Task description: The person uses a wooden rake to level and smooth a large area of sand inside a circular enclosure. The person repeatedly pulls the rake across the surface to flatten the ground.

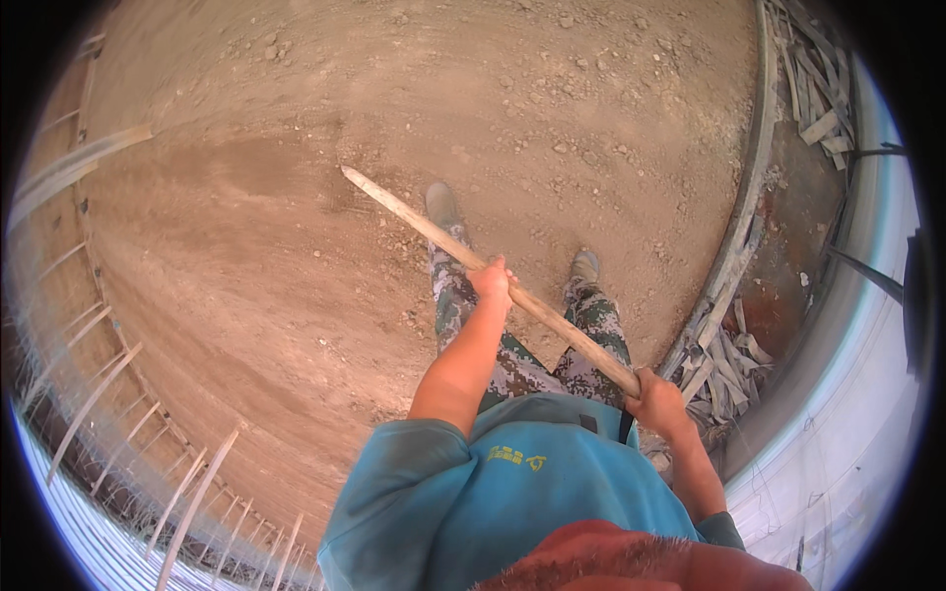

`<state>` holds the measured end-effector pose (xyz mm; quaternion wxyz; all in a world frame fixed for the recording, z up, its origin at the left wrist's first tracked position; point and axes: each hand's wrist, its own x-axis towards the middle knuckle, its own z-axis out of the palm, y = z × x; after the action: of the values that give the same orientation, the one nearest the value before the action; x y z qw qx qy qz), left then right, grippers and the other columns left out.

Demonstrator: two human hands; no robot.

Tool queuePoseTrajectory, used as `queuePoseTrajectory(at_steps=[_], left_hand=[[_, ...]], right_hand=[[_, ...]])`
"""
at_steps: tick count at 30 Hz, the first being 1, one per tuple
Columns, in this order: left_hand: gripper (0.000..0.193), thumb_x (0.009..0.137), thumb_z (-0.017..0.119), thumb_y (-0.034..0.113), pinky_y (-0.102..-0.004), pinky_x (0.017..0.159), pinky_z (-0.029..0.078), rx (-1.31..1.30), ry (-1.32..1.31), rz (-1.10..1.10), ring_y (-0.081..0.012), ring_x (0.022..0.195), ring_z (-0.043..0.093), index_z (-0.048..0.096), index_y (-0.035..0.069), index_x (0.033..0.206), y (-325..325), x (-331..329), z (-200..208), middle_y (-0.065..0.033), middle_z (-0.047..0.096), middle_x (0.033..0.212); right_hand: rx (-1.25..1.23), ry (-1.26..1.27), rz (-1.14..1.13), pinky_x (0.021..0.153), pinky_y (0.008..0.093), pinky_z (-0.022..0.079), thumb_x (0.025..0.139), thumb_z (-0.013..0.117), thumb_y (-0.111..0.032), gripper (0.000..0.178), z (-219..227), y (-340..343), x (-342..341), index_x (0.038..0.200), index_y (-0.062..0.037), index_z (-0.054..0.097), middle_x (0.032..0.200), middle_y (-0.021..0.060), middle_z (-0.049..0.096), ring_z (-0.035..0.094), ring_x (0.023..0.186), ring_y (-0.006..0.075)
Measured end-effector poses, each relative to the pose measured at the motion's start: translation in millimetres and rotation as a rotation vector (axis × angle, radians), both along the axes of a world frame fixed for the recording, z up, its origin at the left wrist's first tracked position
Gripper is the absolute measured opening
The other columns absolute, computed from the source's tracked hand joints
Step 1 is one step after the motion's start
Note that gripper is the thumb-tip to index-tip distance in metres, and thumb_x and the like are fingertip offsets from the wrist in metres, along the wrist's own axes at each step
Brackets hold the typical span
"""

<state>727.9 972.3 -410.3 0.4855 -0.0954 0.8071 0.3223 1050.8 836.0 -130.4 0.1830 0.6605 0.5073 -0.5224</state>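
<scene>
A long wooden stake (pixel 565 326) slants across the front of my body, its pointed end up and to the left. My left hand (pixel 492 281) is wrapped round the middle of its shaft. Close to the thick end, by my hip, my right hand (pixel 658 402) grips the same stake. The tip lies over bare brown soil (pixel 236 227) ahead of my left shoe; whether it touches the ground I cannot tell.
Loose clods and small stones (pixel 581 148) dot the soil ahead. A row of wooden stakes (pixel 197 502) lines the left side. On the right, a raised curved edge (pixel 739 222) borders a strip with piled wood scraps (pixel 724 379). Beyond it runs a pale wall (pixel 838 433).
</scene>
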Motion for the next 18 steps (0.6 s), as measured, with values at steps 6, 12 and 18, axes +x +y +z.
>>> queuePoseTrajectory(at_steps=[6,12,18], left_hand=[[0.031,0.106,0.073,0.005,-0.0447,0.055,0.056,-0.048,-0.191,0.064,-0.0232,0.061,0.058,0.047,0.001,0.122,-75.8,65.6,11.9,-0.0103,0.058,0.084],[0.022,0.110,0.072,0.016,-0.0428,0.060,0.057,-0.107,-0.348,0.008,-0.0223,0.065,0.059,0.055,0.002,0.106,-101.7,42.3,-6.3,-0.0076,0.057,0.084],[0.021,0.109,0.072,0.013,-0.0424,0.062,0.056,-0.122,-0.348,-0.046,-0.0217,0.067,0.059,0.055,0.002,0.114,-116.2,11.9,8.5,-0.0064,0.057,0.083]], right_hand=[[0.132,-0.108,-0.026,0.080,0.0586,0.060,0.084,0.081,-0.024,0.029,24.6,-81.8,66.3,0.104,-0.0061,0.070,0.089,0.0248,0.076,0.075,0.087,0.0487],[0.037,-0.215,0.086,0.080,0.0563,0.062,0.083,0.081,-0.027,0.032,29.8,-96.7,39.6,0.103,-0.0054,0.068,0.090,0.0231,0.077,0.077,0.088,0.0454],[-0.017,-0.278,0.090,0.082,0.0543,0.063,0.084,0.082,-0.028,0.033,46.9,-130.8,-8.9,0.106,-0.0054,0.069,0.093,0.0211,0.079,0.079,0.091,0.0432]])
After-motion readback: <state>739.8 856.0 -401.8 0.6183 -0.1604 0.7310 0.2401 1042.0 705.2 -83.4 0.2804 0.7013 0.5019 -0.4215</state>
